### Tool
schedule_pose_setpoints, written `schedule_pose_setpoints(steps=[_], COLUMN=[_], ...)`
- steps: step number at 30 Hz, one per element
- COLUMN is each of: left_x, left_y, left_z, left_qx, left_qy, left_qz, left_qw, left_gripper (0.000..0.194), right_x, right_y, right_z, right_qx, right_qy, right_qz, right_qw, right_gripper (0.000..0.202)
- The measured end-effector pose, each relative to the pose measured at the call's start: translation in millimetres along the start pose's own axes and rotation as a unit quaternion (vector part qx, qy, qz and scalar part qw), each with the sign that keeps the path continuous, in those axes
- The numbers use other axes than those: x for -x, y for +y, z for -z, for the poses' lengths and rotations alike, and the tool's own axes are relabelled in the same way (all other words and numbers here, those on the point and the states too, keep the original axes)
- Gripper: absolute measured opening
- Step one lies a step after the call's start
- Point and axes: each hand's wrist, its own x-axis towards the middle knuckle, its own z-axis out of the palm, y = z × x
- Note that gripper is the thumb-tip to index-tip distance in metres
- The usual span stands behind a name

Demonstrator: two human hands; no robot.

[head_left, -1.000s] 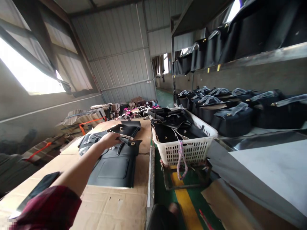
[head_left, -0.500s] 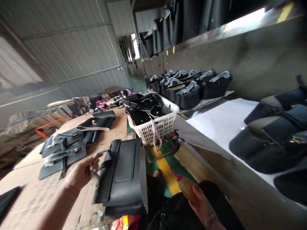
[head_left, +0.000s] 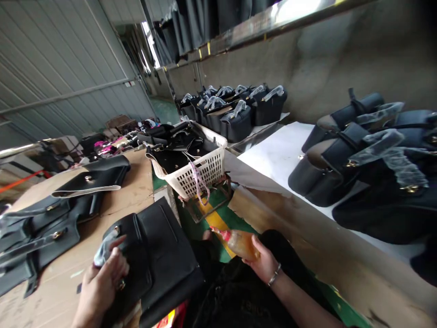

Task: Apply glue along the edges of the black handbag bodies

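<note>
My left hand [head_left: 105, 280] is closed around the plastic-wrapped handle of a black bag piece [head_left: 167, 255], which lies flat and turned at an angle on the cardboard-covered table [head_left: 136, 200]. My right hand [head_left: 261, 262] grips a squeeze bottle [head_left: 242, 243] of amber liquid with a red tip, held over my lap and pointing left. Left of the bag piece lie more black pieces [head_left: 44, 237] with wrapped handles, and a black flap piece [head_left: 92, 175] with a metal stud.
A white basket [head_left: 201, 175] of black pieces stands ahead, a pink cord hanging from it. Finished black bags [head_left: 239, 120] stand behind it, and others [head_left: 324, 173] rest on white sheeting [head_left: 276, 150] at right. Torn cardboard [head_left: 273, 214] edges the right table.
The view has swung right. The bag piece has turned on the table, with my left hand now closed on its handle. The bottle has come up and lies more level.
</note>
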Motion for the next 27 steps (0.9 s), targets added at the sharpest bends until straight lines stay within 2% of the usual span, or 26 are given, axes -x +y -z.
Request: schedule_pose_setpoints(steps=[3, 5, 8, 13, 17, 19, 20, 22, 24, 25, 27], left_x=[-7.8, -16.3, -29.0, -39.7, -45.8, -51.1, -54.2, -60.5, -64.9, -65.8, -64.9], left_y=[2.6, 4.5, 6.1, -0.7, -14.9, -19.9, -21.0, -20.0, -16.0, -13.5, -9.2], left_z=[2.5, 13.6, 35.8, 58.7, 67.3, 70.8, 71.6, 70.5, 65.8, 62.7, 56.5], left_qx=[0.062, 0.083, 0.1, 0.104, 0.133, 0.169, 0.2, 0.273, 0.329, 0.344, 0.376], left_qy=[-0.027, -0.026, -0.03, -0.037, -0.071, -0.141, -0.204, -0.355, -0.466, -0.494, -0.49], left_qz=[0.027, 0.073, 0.101, 0.11, 0.131, 0.134, 0.129, 0.108, 0.096, 0.099, 0.111], left_qw=[0.997, 0.994, 0.989, 0.988, 0.98, 0.966, 0.95, 0.887, 0.816, 0.792, 0.778], left_gripper=[0.039, 0.05, 0.055, 0.051, 0.047, 0.04, 0.038, 0.038, 0.043, 0.045, 0.044], right_x=[-1.3, -2.6, -6.1, -11.8, -19.0, -26.1, -30.5, -40.3, -50.3, -54.9, -63.1], right_y=[-5.2, -9.5, -17.6, -34.0, -43.7, -46.3, -47.3, -48.9, -50.5, -51.4, -53.7], right_z=[-5.4, -10.2, -22.7, -52.8, -69.0, -72.6, -73.9, -76.7, -81.2, -84.3, -92.1], right_qx=[0.056, 0.112, 0.196, 0.326, 0.365, 0.376, 0.38, 0.387, 0.388, 0.387, 0.382], right_qy=[-0.049, -0.078, -0.087, -0.107, -0.143, -0.146, -0.148, -0.161, -0.177, -0.184, -0.195], right_qz=[0.039, 0.061, 0.107, 0.285, 0.346, 0.352, 0.352, 0.354, 0.36, 0.363, 0.363], right_qw=[0.996, 0.989, 0.971, 0.895, 0.853, 0.845, 0.842, 0.836, 0.83, 0.828, 0.827], right_gripper=[0.053, 0.049, 0.042, 0.029, 0.021, 0.021, 0.022, 0.023, 0.025, 0.025, 0.027])
